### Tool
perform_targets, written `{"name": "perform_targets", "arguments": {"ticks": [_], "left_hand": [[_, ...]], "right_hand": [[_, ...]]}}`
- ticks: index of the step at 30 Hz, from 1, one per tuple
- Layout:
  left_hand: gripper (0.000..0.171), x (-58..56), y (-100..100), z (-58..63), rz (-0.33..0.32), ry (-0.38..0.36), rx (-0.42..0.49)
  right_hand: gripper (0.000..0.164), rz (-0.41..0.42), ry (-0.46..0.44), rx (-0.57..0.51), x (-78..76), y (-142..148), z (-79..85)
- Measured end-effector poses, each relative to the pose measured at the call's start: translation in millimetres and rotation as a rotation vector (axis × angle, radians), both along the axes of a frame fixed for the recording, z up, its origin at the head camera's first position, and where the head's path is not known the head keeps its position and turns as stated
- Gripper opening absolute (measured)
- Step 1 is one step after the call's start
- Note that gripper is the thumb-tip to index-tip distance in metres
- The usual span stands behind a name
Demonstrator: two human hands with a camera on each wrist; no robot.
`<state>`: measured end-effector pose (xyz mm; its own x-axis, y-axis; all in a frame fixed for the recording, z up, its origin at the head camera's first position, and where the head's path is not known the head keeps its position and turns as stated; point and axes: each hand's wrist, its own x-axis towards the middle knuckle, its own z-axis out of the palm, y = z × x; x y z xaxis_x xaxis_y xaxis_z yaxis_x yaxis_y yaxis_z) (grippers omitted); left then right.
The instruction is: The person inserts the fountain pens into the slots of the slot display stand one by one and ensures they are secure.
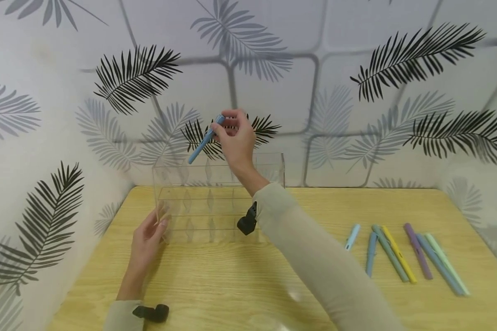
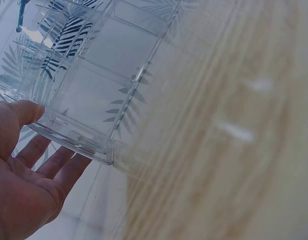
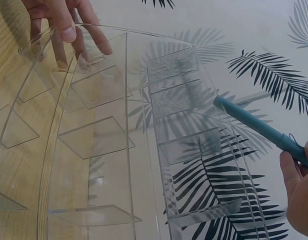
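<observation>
A clear plastic rack (image 1: 219,229) with small compartments stands on the table against the patterned backdrop. My left hand (image 1: 146,239) grips its left side wall, thumb on one face and fingers on the other, as the left wrist view shows. Above the rack's top edge, my right hand (image 1: 238,140) pinches a blue pen (image 1: 202,148) near its upper end. The pen slants, its lower end pointing down and left. In the right wrist view the pen (image 3: 254,122) overlaps the rack's edge, next to the divided compartments (image 3: 179,97).
On the table's right side lie several pens: light blue (image 1: 353,236), blue (image 1: 371,253), dark green (image 1: 389,253), yellow (image 1: 399,254), purple (image 1: 418,250), another blue (image 1: 439,263) and pale green (image 1: 446,263). A leaf-printed backdrop (image 1: 273,101) rises behind the wooden table (image 1: 215,280).
</observation>
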<state>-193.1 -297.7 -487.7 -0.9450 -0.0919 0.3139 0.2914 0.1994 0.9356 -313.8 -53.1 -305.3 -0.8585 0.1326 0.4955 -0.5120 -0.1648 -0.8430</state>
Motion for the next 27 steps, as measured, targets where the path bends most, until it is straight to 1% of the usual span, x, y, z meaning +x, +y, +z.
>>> {"name": "perform_targets", "arguments": {"ticks": [6,13,21,27], "left_hand": [[0.048,0.1,1,-2.2,0.002,0.006,0.003],[0.047,1.3,2,-2.3,0.003,-0.006,-0.009],[0.048,2.0,2,-0.5,0.002,0.006,-0.023],[0.048,1.4,2,1.5,0.004,-0.005,-0.01]], "right_hand": [[0.028,-0.022,-0.028,0.091,-1.3,-4,-8.6],[0.024,0.007,-0.07,0.19,-0.6,-2,-17.3],[0.017,0.02,-0.065,0.274,0.5,0,-19.1],[0.017,0.021,-0.065,0.32,0.0,4,-17.6]]}}
